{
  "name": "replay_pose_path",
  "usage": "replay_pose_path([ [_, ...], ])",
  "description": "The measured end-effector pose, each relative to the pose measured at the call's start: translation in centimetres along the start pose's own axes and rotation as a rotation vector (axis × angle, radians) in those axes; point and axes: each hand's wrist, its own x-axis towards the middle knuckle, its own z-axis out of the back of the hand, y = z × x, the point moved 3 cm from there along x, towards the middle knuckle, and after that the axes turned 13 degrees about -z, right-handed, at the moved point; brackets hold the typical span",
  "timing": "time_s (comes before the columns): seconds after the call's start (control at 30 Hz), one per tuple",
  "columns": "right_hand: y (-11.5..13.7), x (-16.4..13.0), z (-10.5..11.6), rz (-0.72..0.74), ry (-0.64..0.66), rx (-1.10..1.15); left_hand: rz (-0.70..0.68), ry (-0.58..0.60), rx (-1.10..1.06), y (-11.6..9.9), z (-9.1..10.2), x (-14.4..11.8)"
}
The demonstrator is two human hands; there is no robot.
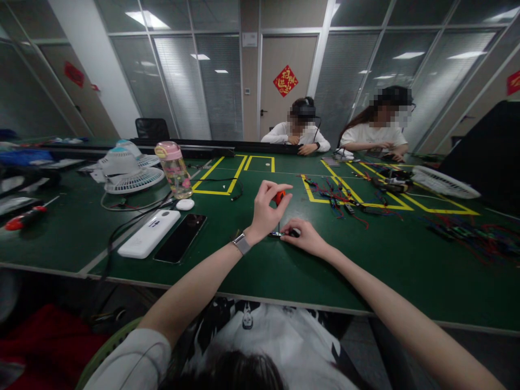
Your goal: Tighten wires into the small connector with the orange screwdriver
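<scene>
My left hand (266, 208) grips the red handle of a small screwdriver (278, 197), held upright with its tip down on a small dark part (280, 234) on the green table (365, 271). My right hand (303, 235) rests on the table and pinches that small part from the right, holding it steady. A watch sits on my left wrist. The part itself is tiny and mostly hidden by my fingers.
A black phone (181, 237), white power bank (149, 233), white earbud case (185, 204), pink bottle (175, 169) and white fans (128, 170) lie left. A red screwdriver (24, 218) lies far left. Wired parts (345, 200) are scattered ahead right. Two people sit across the table.
</scene>
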Motion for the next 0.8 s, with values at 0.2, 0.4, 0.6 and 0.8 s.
replay_pose_path([
  [0.2,-0.02,0.01,0.04,0.011,0.003,-0.006,0.012,0.063,-0.126,0.17,-0.21,-0.1],
  [0.4,-0.02,0.01,0.05,0.011,0.003,-0.005,0.026,0.042,-0.106,0.33,-0.2,-0.05],
  [0.6,0.04,0.03,0.04,0.001,0.007,-0.002,0.013,0.054,-0.064,0.08,0.09,0.17],
  [0.8,0.23,0.0,0.12,0.005,0.012,0.001,0.021,0.069,-0.147,0.49,-0.32,-0.11],
])
